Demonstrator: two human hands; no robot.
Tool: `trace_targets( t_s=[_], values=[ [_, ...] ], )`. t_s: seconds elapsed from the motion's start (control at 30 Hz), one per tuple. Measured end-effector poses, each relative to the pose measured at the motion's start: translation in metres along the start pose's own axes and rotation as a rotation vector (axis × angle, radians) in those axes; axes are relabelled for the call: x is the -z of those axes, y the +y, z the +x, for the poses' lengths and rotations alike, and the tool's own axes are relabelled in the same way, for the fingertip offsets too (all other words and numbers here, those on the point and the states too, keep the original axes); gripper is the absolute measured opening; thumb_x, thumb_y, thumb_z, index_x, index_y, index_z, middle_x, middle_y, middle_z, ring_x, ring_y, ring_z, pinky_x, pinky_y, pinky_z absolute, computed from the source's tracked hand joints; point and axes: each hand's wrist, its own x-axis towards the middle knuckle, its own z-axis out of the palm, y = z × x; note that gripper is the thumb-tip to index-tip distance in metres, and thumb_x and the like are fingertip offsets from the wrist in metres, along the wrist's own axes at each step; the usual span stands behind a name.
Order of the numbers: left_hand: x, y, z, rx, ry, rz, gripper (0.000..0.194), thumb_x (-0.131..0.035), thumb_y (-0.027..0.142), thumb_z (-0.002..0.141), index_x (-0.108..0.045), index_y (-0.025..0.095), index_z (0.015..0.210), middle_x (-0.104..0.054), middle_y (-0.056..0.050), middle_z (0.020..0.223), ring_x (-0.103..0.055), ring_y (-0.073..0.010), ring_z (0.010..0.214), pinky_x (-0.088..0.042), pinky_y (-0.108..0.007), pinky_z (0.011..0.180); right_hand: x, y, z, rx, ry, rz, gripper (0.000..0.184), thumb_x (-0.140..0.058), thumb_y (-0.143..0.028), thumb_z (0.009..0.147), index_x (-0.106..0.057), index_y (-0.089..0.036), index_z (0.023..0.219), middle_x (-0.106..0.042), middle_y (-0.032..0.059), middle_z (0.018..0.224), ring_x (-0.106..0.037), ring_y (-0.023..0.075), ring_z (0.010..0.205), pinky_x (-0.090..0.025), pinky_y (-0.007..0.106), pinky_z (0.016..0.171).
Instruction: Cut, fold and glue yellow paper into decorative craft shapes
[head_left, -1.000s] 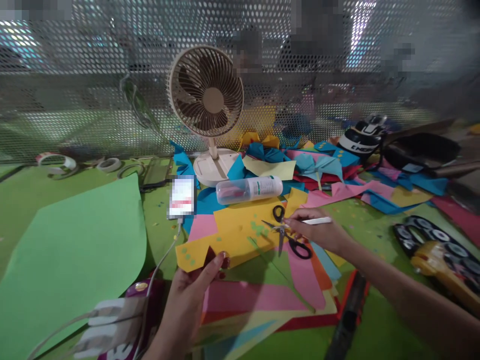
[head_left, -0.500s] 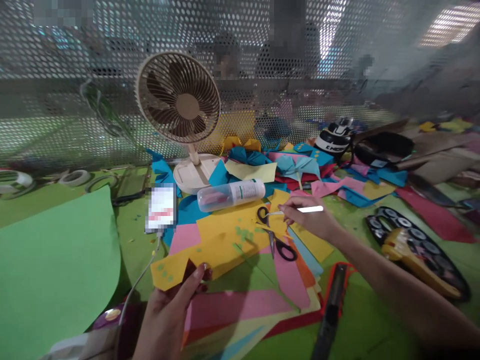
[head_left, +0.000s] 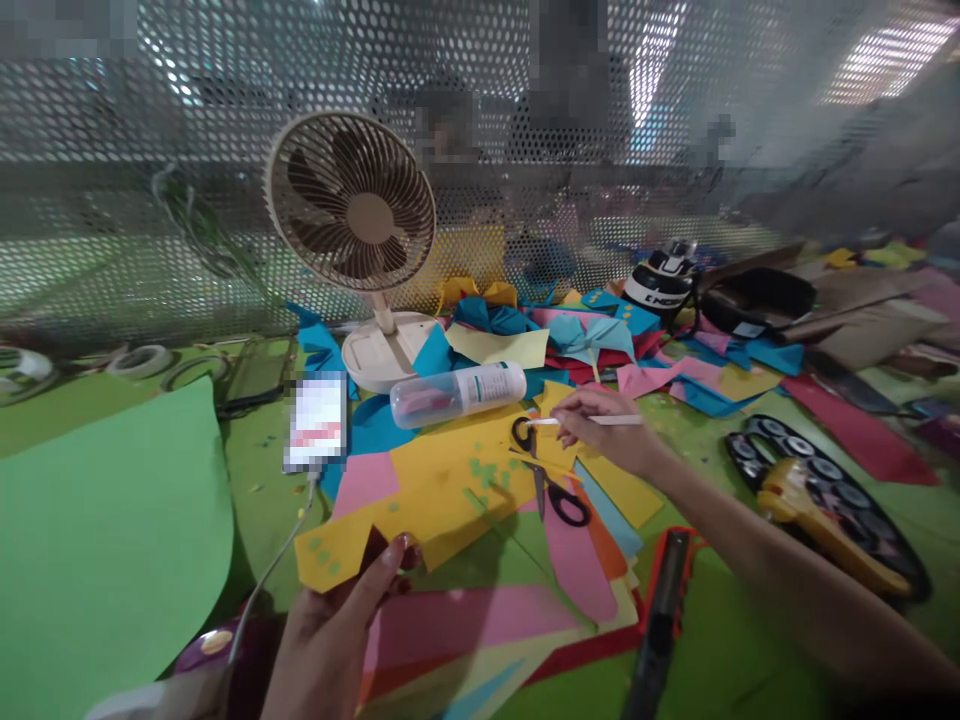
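Note:
My left hand [head_left: 345,615], at the lower left, pinches the edge of a folded yellow paper piece [head_left: 319,555] with pale green dots on it. Thumb and fingers of my right hand [head_left: 592,425] are closed on a thin white stick [head_left: 619,420], its tip pointing left near a scissor handle. The black-handled scissors [head_left: 574,505] lie with their blades crossed by yellow paper scraps. Small green paper dots [head_left: 491,472] are scattered over a yellow sheet [head_left: 435,450] between my hands. Beneath lies a stack of pink, orange and cream paper [head_left: 465,625].
Behind stand a beige fan [head_left: 369,218] and a clear bottle [head_left: 457,393] on its side. A phone [head_left: 316,420] with a cable is at left, beside green paper [head_left: 112,540]. A red-and-black cutter [head_left: 667,590] and yellow glue gun [head_left: 817,520] lie right. Folded paper lines the mesh wall.
The whole view has shifted slightly. Both hands keep their grips, and the yellow paper and white stick stay in almost the same places.

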Motion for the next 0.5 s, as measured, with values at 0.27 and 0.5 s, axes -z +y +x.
trace_targets(
  t_s=[0.27,0.5],
  values=[
    [-0.001,-0.002,0.0,0.004,0.01,0.026,0.033,-0.083,0.028,0.051,-0.069,0.017,0.079,-0.071,-0.001,0.072,-0.067,-0.0163,0.065,-0.053,-0.02,0.054,-0.016,0.011,0.002,-0.111,-0.021,0.109,0.026,-0.057,-0.042,0.08,-0.064,-0.017,0.077,-0.066,0.0025,0.066,-0.066,0.0153,0.056,-0.051,0.023,0.05],
    [0.002,-0.003,-0.001,0.01,0.006,0.044,0.035,-0.083,0.03,0.051,-0.068,0.017,0.08,-0.072,-0.002,0.074,-0.067,-0.0163,0.066,-0.053,-0.019,0.054,-0.022,0.017,0.001,-0.074,-0.065,0.125,0.026,-0.054,-0.036,0.082,-0.056,-0.019,0.101,-0.065,-0.0001,0.066,-0.065,0.015,0.054,-0.051,0.024,0.051]
  ],
)
